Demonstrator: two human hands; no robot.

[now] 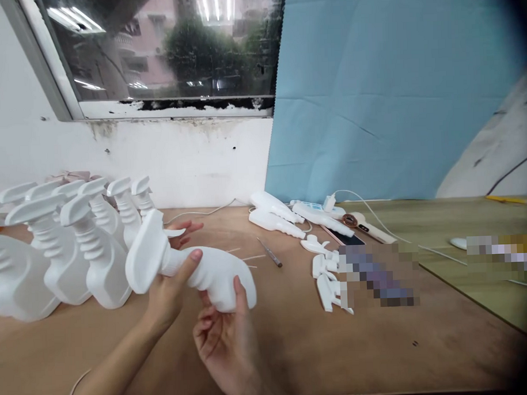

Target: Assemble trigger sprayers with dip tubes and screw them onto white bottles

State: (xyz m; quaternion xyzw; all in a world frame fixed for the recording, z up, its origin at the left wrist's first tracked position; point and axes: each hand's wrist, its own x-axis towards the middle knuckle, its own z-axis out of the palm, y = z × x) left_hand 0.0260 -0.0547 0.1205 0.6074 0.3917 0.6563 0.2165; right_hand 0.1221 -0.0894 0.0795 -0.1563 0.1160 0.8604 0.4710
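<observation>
A white plastic spray bottle lies tilted on its side in the air above the wooden table, held in both hands. My left hand is wrapped round the bottle's ribbed neck, just below the wide spray head, thumb on top. My right hand cups the bottle's body from beneath, its thumb pressed against the side. Both hands are closed on the bottle.
Several upright white spray bottles stand in a group at the left. Loose white trigger parts and two lying bottles sit mid-table, with a small metal tool, a phone and a cable. A blue sheet hangs behind.
</observation>
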